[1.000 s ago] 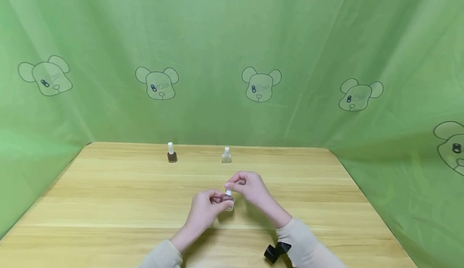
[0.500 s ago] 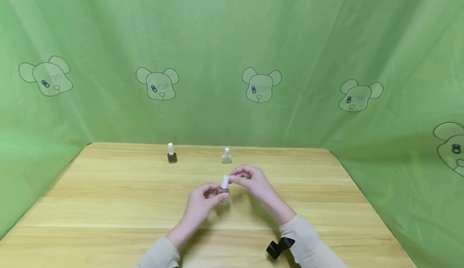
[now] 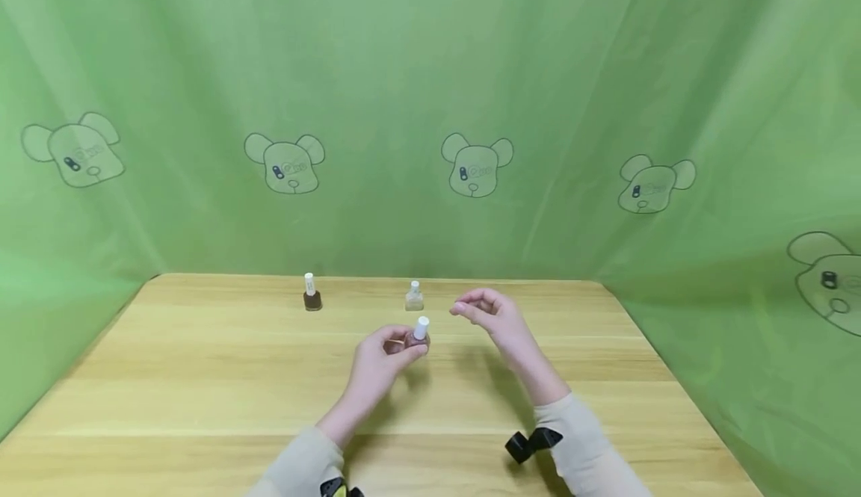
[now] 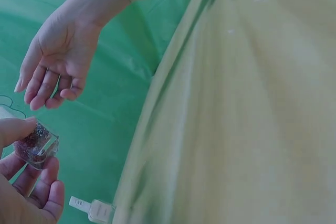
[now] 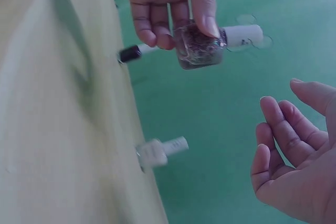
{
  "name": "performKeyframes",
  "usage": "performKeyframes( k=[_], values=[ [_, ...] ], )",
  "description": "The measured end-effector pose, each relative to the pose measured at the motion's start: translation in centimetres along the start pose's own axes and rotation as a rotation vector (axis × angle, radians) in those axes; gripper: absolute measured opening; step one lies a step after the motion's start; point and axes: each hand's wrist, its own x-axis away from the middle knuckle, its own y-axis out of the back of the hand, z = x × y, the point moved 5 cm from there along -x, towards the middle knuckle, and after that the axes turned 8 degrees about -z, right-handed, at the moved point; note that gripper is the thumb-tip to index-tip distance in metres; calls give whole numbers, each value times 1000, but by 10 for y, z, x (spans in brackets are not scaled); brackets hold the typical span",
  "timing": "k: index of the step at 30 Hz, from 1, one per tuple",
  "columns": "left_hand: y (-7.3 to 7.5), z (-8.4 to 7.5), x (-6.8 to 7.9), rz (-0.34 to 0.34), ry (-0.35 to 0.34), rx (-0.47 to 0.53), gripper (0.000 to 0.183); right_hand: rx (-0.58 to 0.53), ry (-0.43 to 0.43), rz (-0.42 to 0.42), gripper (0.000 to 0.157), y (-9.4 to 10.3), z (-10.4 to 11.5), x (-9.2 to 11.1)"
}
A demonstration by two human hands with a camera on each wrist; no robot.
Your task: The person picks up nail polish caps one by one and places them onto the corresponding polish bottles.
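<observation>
My left hand [image 3: 373, 370] pinches a glittery purplish-pink nail polish bottle [image 5: 198, 51] between thumb and fingers, holding it above the table. Its white cap [image 3: 421, 328] is on the bottle and leans slightly right in the head view. To the right, my right hand [image 3: 503, 326] hangs in the air with loosely bent fingers, holding nothing and apart from the bottle. Beyond the hands, a clear nail polish bottle [image 3: 414, 301] with a white cap stands on the table. Further left stands a dark nail polish bottle [image 3: 312, 301], also white-capped.
The wooden table [image 3: 202, 377] ends at a back edge close behind the two standing bottles. A green curtain [image 3: 377, 71] with printed bear heads encloses the back and sides. A black wrist camera [image 3: 531, 443] juts from the right sleeve.
My right hand has let go of the cap and moved right and away. My left hand has lifted the glitter nail polish bottle higher. The view has shifted slightly; the standing bottles stay put.
</observation>
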Motion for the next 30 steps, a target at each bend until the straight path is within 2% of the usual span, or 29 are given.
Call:
performKeyframes(
  k=[5,8,10,13,17,23,30],
  values=[
    [-13,-2,-14,-28,-26,40,32,-39,3,-60,41,24,1,-7],
    [-24,-3,-24,-20,-36,83,32,-55,14,-107,36,41,-1,-11],
    [-33,-2,-30,-7,-15,105,33,-76,8,-142,30,53,-5,-15],
    [-48,1,-41,15,37,126,33,-147,-40,-194,21,71,-17,-20],
    [-69,7,-54,26,53,132,33,-277,-125,-249,11,92,-40,-26],
    [-97,17,-70,54,61,135,33,-466,-197,-256,6,114,-71,-30],
    [-120,21,-89,47,23,37,29,-634,-231,-214,10,129,-95,-29]
  ],
)
